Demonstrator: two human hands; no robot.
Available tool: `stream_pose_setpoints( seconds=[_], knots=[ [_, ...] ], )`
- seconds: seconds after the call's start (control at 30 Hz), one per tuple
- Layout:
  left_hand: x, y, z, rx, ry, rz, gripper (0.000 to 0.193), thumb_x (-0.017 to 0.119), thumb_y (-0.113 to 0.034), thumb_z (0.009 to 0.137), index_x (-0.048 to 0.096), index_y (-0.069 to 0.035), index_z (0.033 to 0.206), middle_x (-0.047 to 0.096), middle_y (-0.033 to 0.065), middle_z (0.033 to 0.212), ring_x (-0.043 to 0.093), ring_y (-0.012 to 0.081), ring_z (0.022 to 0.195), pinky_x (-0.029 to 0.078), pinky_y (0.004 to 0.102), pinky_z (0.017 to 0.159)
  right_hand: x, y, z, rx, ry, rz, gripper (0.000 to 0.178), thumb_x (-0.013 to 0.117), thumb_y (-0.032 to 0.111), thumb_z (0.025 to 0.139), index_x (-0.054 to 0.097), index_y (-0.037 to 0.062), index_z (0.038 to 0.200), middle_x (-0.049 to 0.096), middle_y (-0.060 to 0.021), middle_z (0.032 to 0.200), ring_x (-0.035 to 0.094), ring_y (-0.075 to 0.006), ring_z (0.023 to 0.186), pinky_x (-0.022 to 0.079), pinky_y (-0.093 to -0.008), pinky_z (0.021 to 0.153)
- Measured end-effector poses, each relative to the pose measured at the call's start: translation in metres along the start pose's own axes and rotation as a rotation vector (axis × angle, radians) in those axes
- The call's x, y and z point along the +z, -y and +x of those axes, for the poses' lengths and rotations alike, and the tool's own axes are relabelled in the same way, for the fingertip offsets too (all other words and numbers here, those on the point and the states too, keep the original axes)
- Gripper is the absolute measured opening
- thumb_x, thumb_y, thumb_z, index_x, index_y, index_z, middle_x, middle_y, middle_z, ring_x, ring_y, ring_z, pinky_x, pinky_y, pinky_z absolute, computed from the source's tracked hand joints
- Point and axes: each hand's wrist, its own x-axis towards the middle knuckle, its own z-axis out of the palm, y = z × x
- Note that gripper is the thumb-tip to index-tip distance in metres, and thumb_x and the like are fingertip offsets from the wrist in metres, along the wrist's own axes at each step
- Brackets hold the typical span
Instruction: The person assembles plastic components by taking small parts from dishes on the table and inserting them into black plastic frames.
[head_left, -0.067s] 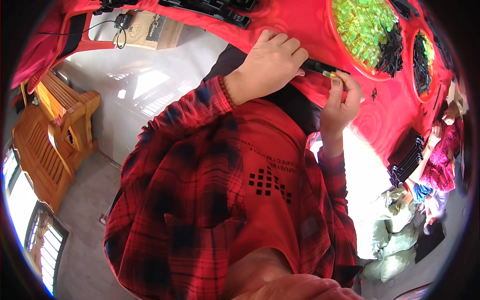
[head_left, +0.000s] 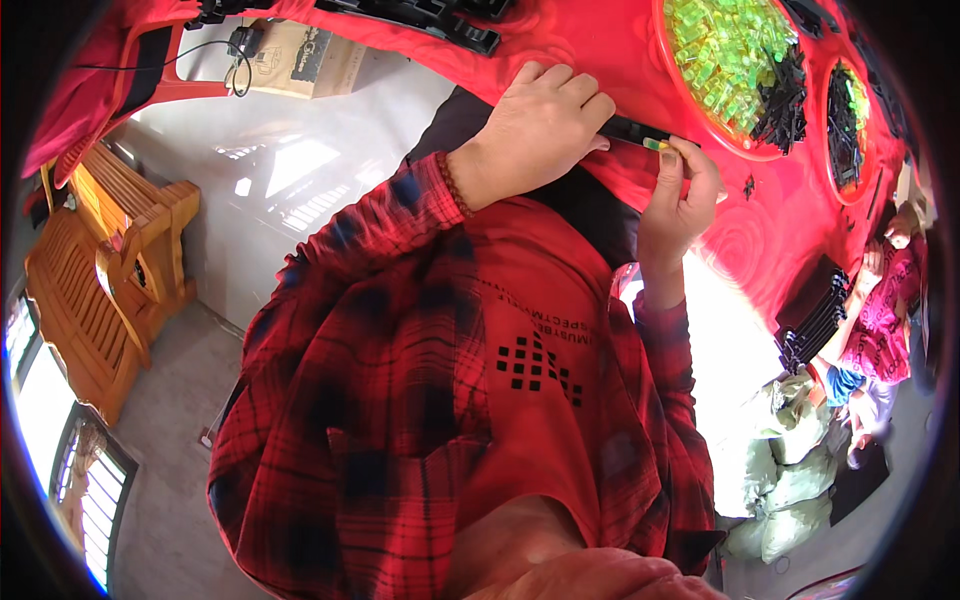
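My left hand (head_left: 540, 125) is closed around a narrow black plastic bar (head_left: 632, 130), whose far end sticks out to the right of its fingers. Beside that end, my right hand (head_left: 682, 200) pinches a small clear yellow-green piece (head_left: 655, 145) between thumb and forefinger. The piece lies against or very close to the bar; I cannot tell if it sits in it. To the upper right, a round red tray (head_left: 672, 62) bears many such yellow-green pieces (head_left: 720, 60) and a heap of thin black strips (head_left: 782, 105).
A second red tray (head_left: 832, 185) of black and green pieces stands farther right on the red-covered table (head_left: 590, 40). Black plastic parts (head_left: 440, 22) lie at its upper edge, more black bars (head_left: 815, 320) at right. Another person's arm (head_left: 862, 285) shows beyond. A wooden bench (head_left: 110, 270) stands left.
My right hand has shifted very slightly, with the small yellow-green piece still pinched beside the black bar. My left hand keeps its hold almost unmoved.
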Motion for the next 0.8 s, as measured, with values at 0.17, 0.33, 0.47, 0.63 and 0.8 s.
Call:
stream_pose_setpoints(
  seconds=[0.17,0.33,0.47,0.63,0.8],
  knots=[
    [0.0,-0.001,0.002,-0.01,-0.017,-0.011,0.034,0.079,-0.028,0.072,0.066,-0.011,0.099,0.061,0.0029,0.091,0.058,0.0252,0.09,0.046,0.0386,0.081,0.009,-0.021,-0.002,-0.03,-0.016,-0.071,0.01,0.067,0.012,0.091,0.066,0.0099,0.1,0.069,-0.0015,0.089,0.058,-0.0139,0.078,0.031,-0.0314,0.083],
    [0.001,0.0,0.002,-0.025,-0.028,-0.029,0.034,0.079,-0.028,0.072,0.066,-0.012,0.099,0.06,0.0024,0.09,0.058,0.0254,0.089,0.047,0.0382,0.08,0.013,-0.018,0.001,-0.179,-0.01,-0.262,0.009,0.068,0.014,0.089,0.066,0.0123,0.098,0.068,0.0014,0.088,0.059,-0.0126,0.074,0.029,-0.0329,0.082],
    [0.002,0.001,0.002,-0.034,-0.022,-0.038,0.034,0.079,-0.028,0.071,0.066,-0.012,0.098,0.06,0.0021,0.089,0.058,0.0252,0.089,0.047,0.0381,0.079,0.015,-0.014,0.004,-0.213,-0.011,-0.294,0.009,0.068,0.015,0.089,0.066,0.0122,0.098,0.068,0.0012,0.086,0.06,-0.013,0.072,0.03,-0.033,0.081],
    [0.003,0.003,0.002,-0.036,-0.027,-0.06,0.033,0.079,-0.029,0.07,0.066,-0.012,0.096,0.061,0.0021,0.089,0.058,0.0247,0.088,0.046,0.0378,0.079,0.015,-0.02,0.004,-0.211,-0.008,-0.294,0.01,0.069,0.014,0.089,0.066,0.0118,0.098,0.069,0.0006,0.085,0.061,-0.0143,0.071,0.031,-0.033,0.082],
    [0.003,0.004,0.002,-0.039,-0.033,-0.078,0.033,0.079,-0.028,0.071,0.067,-0.011,0.096,0.061,0.002,0.089,0.058,0.0245,0.088,0.047,0.0375,0.079,0.016,-0.027,0.001,-0.191,0.002,-0.272,0.011,0.065,0.016,0.093,0.066,0.0117,0.102,0.064,0.0036,0.072,0.053,-0.0089,0.063,0.029,-0.0323,0.086]
  ],
)
